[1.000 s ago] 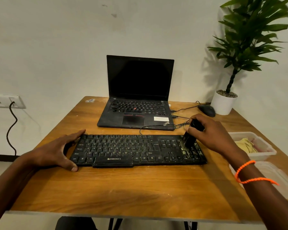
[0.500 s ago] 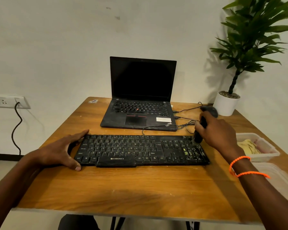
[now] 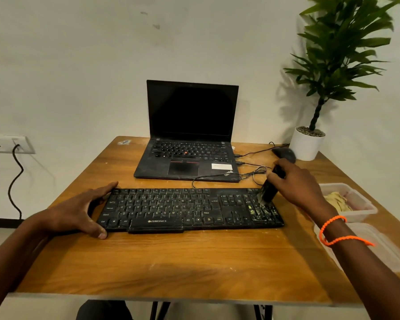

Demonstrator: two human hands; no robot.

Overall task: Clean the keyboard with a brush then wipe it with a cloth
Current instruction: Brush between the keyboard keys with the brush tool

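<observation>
Head view: yellow cloth (image 3: 337, 200) in clear tub (image 3: 365, 210), brush (image 3: 269, 191) gripped in right hand (image 3: 296, 185).

"ZEBRONICS" on black keyboard (image 3: 189, 210)

One keyboard (image 3: 189, 210), one laptop (image 3: 189, 135), two tubs (image 3: 346, 188).

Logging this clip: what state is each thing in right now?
Keyboard: flat on table, pale dust on right keys.
Brush: bristles on keyboard's right end.
Right hand: grips brush.
Left hand: steadies keyboard's left end.
Laptop: open, screen dark.
Cloth: in container, untouched.
</observation>
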